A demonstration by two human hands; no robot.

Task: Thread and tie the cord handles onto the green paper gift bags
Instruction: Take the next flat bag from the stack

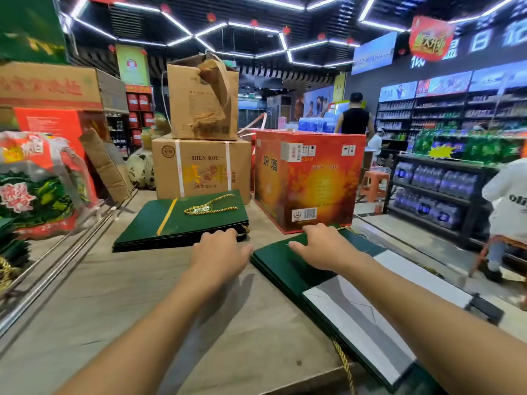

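Head view: at the counter's (114,295) near edge a gold cord (343,363) trails from under the right bag stack (273,266), which runs diagonally away from you. Your right hand (322,246) lies flat on its far end, fingers straight. Your left hand (219,246), fingers also straight, touches the far stack's (182,223) near corner, so the right hand looks nearer to the next bag.

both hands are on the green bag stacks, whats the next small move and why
Probably pinch the top bag of the near bag stack with the right hand and draw it closer. That hand lies flat on it, gripping nothing, while the left hand touches the far bag stack, whose top bag already carries a gold cord handle.
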